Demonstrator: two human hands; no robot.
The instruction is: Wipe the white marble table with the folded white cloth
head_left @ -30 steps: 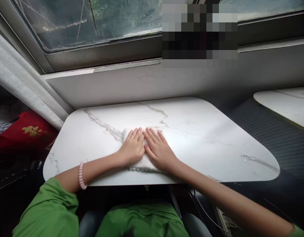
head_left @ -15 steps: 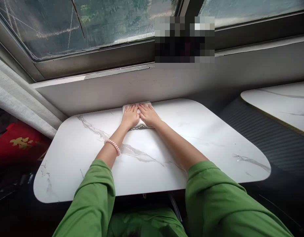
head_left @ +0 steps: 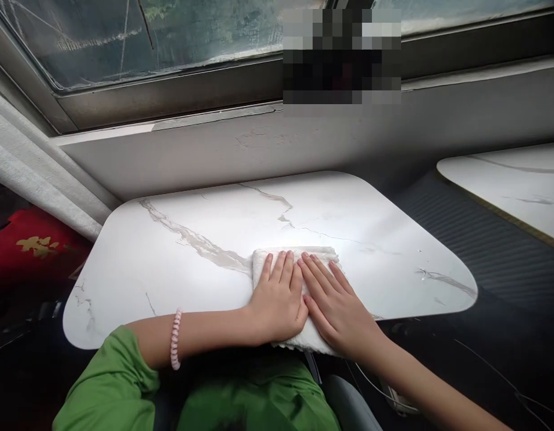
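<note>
A folded white cloth [head_left: 303, 253] lies under both my hands on the white, marble-patterned tabletop [head_left: 169, 287], close to its near edge. My left hand [head_left: 279, 299] presses flat on the cloth's left part, fingers stretched forward. Beside it my right hand [head_left: 333, 293] rests flat on the right part, fingers extended and slightly apart. The thumbs meet or nearly meet in the middle. Part of the cloth reaches over the near edge of the table. A pink coiled band [head_left: 175, 339] circles my left wrist.
Beyond the table stand a grey wall [head_left: 191, 149] and a window [head_left: 169, 48]. A pale curtain [head_left: 38, 161] and a red cloth with gold marks [head_left: 34, 251] are at the left. Another marble-patterned tabletop [head_left: 519, 179] is at the right, and a white cable [head_left: 380, 389] hangs below.
Both hands have drawn the cloth from the table's far edge back toward my body and somewhat right. My elbows are now bent outward. The camera view has shifted slightly.
</note>
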